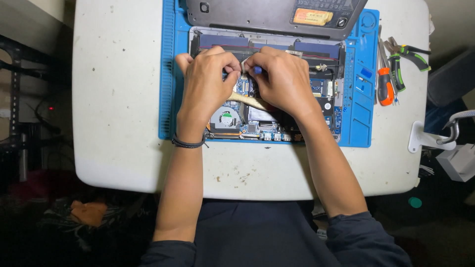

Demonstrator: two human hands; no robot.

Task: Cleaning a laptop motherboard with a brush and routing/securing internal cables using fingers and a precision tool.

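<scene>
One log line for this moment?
left hand: on laptop internals | right hand: holding blue tool | mat: under laptop | pliers: idle

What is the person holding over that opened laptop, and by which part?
The right hand pinches a small blue-handled tool by its handle. Whether the left hand holds anything cannot be told.

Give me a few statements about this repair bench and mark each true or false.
1. The opened laptop lies on a blue mat. True.
2. The left hand rests on the bare table. False: it is over the laptop's insides, beside the right hand.
3. A dark band circles the left wrist. True.
4. The orange-handled screwdriver lies left of the mat. False: it lies to the right, near the green-handled pliers.
</scene>
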